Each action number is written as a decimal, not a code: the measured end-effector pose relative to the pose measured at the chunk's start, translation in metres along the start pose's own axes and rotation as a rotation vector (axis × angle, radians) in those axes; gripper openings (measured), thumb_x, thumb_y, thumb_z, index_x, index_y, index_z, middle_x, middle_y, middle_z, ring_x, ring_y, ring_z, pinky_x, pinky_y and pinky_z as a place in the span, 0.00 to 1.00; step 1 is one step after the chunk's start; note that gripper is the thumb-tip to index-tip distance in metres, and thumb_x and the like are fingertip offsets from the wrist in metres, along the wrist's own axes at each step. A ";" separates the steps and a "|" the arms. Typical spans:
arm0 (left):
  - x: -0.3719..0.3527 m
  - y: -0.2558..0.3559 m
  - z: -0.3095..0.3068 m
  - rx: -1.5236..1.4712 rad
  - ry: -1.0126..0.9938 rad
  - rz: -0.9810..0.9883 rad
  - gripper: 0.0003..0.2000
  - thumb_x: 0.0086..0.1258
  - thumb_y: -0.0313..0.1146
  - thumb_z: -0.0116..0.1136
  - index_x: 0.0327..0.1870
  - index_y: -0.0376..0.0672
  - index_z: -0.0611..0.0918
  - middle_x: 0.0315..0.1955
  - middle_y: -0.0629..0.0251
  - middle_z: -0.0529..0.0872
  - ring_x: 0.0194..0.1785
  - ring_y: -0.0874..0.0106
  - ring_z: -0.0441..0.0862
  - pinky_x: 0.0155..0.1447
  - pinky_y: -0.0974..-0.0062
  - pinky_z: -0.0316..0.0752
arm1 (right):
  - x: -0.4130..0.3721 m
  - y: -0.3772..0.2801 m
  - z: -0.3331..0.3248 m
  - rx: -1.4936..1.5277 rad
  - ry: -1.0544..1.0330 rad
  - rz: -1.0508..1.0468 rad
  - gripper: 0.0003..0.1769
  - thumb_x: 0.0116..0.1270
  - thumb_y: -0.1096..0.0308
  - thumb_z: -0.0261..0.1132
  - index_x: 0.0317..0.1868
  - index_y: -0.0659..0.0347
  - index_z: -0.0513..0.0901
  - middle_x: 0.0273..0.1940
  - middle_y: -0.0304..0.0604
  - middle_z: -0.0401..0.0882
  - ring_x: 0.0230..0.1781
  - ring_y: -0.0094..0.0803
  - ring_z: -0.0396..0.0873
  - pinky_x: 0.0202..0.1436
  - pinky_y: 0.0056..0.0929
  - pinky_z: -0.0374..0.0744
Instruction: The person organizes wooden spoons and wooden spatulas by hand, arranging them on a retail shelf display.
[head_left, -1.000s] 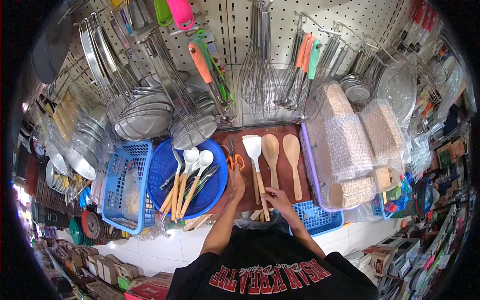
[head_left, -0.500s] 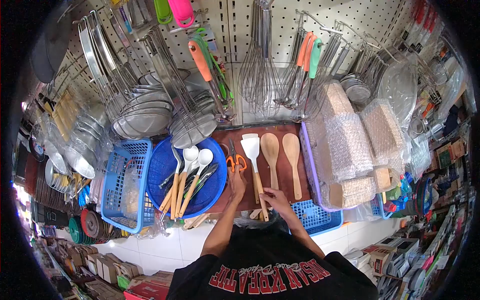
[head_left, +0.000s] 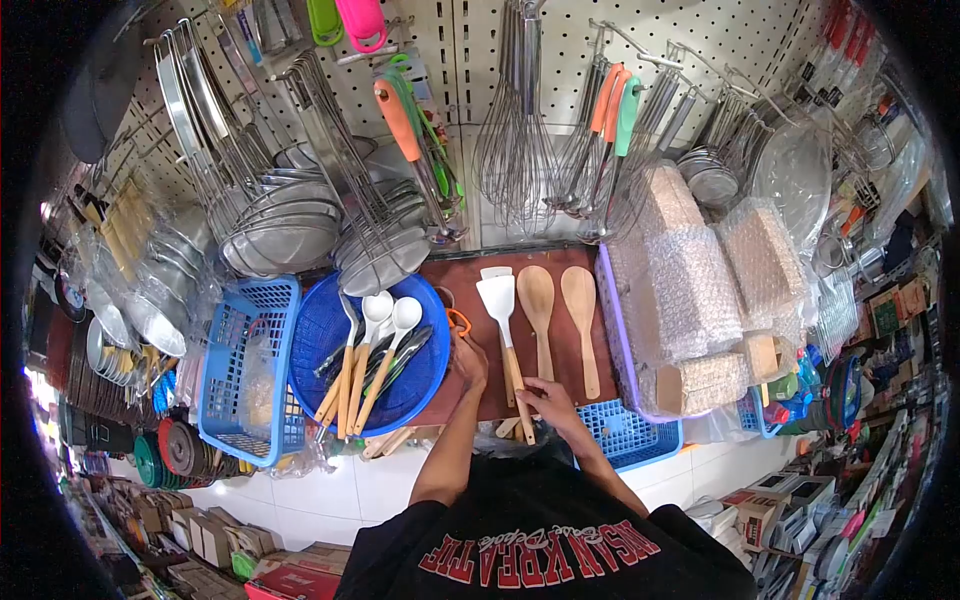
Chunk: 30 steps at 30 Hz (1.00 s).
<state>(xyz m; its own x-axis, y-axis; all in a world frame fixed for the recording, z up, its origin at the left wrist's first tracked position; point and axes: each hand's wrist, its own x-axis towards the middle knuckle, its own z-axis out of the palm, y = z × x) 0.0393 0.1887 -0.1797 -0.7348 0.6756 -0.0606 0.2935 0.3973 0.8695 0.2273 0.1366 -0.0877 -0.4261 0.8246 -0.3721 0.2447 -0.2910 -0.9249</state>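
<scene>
My left hand (head_left: 468, 362) is closed around the scissors (head_left: 459, 320) beside the blue round basket (head_left: 425, 385). Only part of an orange handle shows; the blades are hidden. My right hand (head_left: 548, 402) pinches the wooden handle end of a white-headed spatula (head_left: 497, 297), which lies flat on the brown board. A second white spatula is partly hidden beneath it. Right of them lie two wooden spoons (head_left: 537, 300), side by side. White ladles (head_left: 405, 315) with wooden handles rest in the blue basket over other utensils.
A light blue basket (head_left: 210, 390) stands at left. A purple-rimmed bin (head_left: 622, 350) with bubble-wrapped boxes (head_left: 695, 290) is at right, near another blue basket (head_left: 640, 440). Strainers (head_left: 280, 235) and whisks (head_left: 520, 150) hang from the pegboard above the brown board (head_left: 460, 275).
My left hand has gripped the scissors and shifted slightly left; their blades and one handle loop no longer show. My right hand stays at the spatula handle.
</scene>
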 end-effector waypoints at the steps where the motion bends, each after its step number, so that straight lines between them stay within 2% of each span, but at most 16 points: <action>1: -0.002 0.012 -0.006 0.049 0.008 -0.016 0.13 0.73 0.37 0.49 0.56 0.48 0.71 0.55 0.43 0.74 0.63 0.42 0.64 0.62 0.43 0.55 | 0.002 0.002 0.000 0.009 -0.017 0.013 0.22 0.67 0.65 0.67 0.58 0.69 0.78 0.40 0.40 0.84 0.35 0.22 0.81 0.38 0.21 0.81; 8: -0.009 0.035 -0.016 0.280 -0.015 -0.053 0.23 0.71 0.45 0.50 0.64 0.49 0.67 0.63 0.39 0.64 0.68 0.42 0.58 0.67 0.38 0.50 | 0.008 0.008 0.005 0.006 -0.023 -0.002 0.21 0.68 0.66 0.66 0.57 0.68 0.78 0.39 0.40 0.84 0.36 0.22 0.82 0.38 0.20 0.80; 12: -0.019 0.036 -0.014 0.385 0.041 0.024 0.27 0.68 0.40 0.53 0.68 0.50 0.64 0.68 0.42 0.58 0.71 0.41 0.53 0.68 0.36 0.46 | 0.010 0.005 0.006 0.032 -0.042 0.030 0.20 0.68 0.66 0.66 0.57 0.68 0.78 0.39 0.41 0.84 0.36 0.23 0.82 0.38 0.20 0.80; 14: -0.023 0.036 -0.014 0.407 0.082 0.108 0.30 0.65 0.34 0.57 0.69 0.50 0.63 0.70 0.44 0.57 0.74 0.42 0.50 0.69 0.35 0.45 | 0.009 0.004 0.005 0.068 -0.048 0.012 0.21 0.68 0.66 0.66 0.58 0.68 0.78 0.40 0.40 0.84 0.36 0.22 0.82 0.37 0.20 0.80; 17: -0.021 0.035 -0.027 0.560 -0.112 0.504 0.35 0.55 0.24 0.61 0.69 0.46 0.65 0.70 0.49 0.58 0.76 0.45 0.47 0.71 0.34 0.44 | 0.000 -0.017 0.006 0.067 -0.025 0.044 0.22 0.68 0.64 0.66 0.57 0.68 0.78 0.40 0.38 0.84 0.36 0.20 0.80 0.37 0.20 0.78; 20: -0.005 0.031 -0.031 0.603 -0.275 0.774 0.37 0.48 0.20 0.62 0.66 0.40 0.68 0.70 0.49 0.59 0.77 0.46 0.46 0.73 0.35 0.43 | 0.001 -0.011 0.005 0.049 -0.001 0.021 0.22 0.67 0.63 0.67 0.56 0.68 0.79 0.41 0.38 0.83 0.35 0.19 0.78 0.37 0.20 0.77; 21: -0.006 0.043 -0.040 0.627 -0.334 0.761 0.33 0.50 0.20 0.60 0.63 0.35 0.70 0.69 0.46 0.60 0.76 0.45 0.46 0.75 0.37 0.41 | 0.003 -0.007 0.004 0.046 0.008 -0.003 0.22 0.67 0.62 0.67 0.56 0.68 0.80 0.41 0.37 0.83 0.34 0.19 0.78 0.37 0.20 0.77; 24: 0.002 0.034 -0.041 0.683 -0.356 0.689 0.29 0.53 0.20 0.57 0.62 0.33 0.71 0.68 0.44 0.62 0.76 0.43 0.47 0.75 0.40 0.41 | 0.007 0.003 0.000 0.008 0.031 -0.062 0.20 0.67 0.63 0.67 0.54 0.69 0.81 0.41 0.38 0.84 0.35 0.20 0.78 0.38 0.20 0.77; 27: 0.010 0.011 -0.034 0.688 -0.280 0.753 0.26 0.56 0.20 0.55 0.60 0.31 0.73 0.66 0.40 0.64 0.75 0.42 0.48 0.76 0.43 0.41 | 0.009 0.001 -0.001 -0.135 0.034 -0.041 0.20 0.67 0.64 0.67 0.53 0.70 0.81 0.39 0.38 0.84 0.35 0.21 0.78 0.39 0.22 0.78; 30: 0.001 0.024 -0.039 0.636 -0.270 0.732 0.24 0.57 0.20 0.53 0.58 0.30 0.74 0.64 0.38 0.67 0.74 0.41 0.51 0.77 0.44 0.41 | 0.030 0.029 0.004 -0.209 0.068 -0.145 0.19 0.67 0.63 0.67 0.52 0.70 0.81 0.36 0.40 0.84 0.34 0.21 0.78 0.39 0.24 0.78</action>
<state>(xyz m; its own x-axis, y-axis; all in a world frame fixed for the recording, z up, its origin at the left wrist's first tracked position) 0.0215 0.1747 -0.1399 -0.1035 0.9730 0.2064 0.9472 0.0330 0.3190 0.2187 0.1509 -0.1262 -0.4125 0.8829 -0.2242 0.3633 -0.0663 -0.9293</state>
